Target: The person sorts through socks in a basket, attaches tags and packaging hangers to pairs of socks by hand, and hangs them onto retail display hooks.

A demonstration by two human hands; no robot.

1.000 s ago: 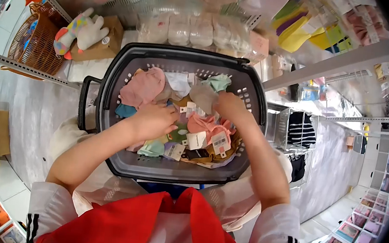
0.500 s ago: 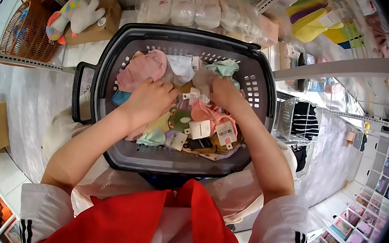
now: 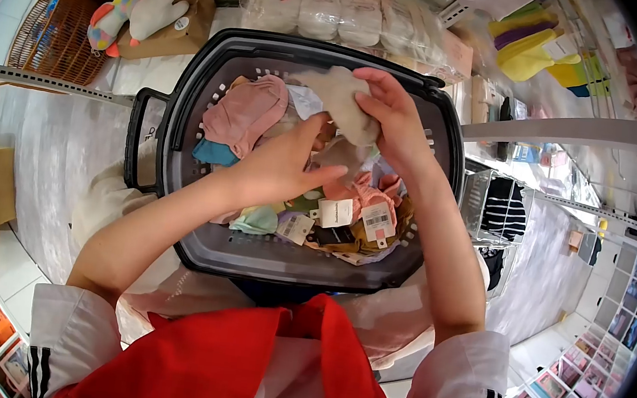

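Note:
A dark grey plastic basket (image 3: 207, 245) with a black rim holds small folded cloth goods, some with white tags. My right hand (image 3: 398, 122) pinches a soft beige sock-like cloth (image 3: 348, 108) between thumb and fingers, raised over the basket's far half. Just left of and below it, my left hand (image 3: 284, 160) reaches over the pile, thumb and fingers apart. Around the hands lie a pink cloth item (image 3: 245, 116), a coral item (image 3: 375, 196), a mint item (image 3: 255, 220) and tags such as a barcode tag (image 3: 378, 221).
Plastic-wrapped white packs (image 3: 339, 14) stand beyond the basket. At the far left are a wicker basket (image 3: 57, 43) and a plush toy (image 3: 155, 11) against a cardboard box. A metal shelf bar (image 3: 562, 131) and a wire basket with striped cloth (image 3: 505, 206) are on the right.
My right hand has lifted the beige cloth out of the pile, upward and to the right. My left hand has moved right and its thumb has spread.

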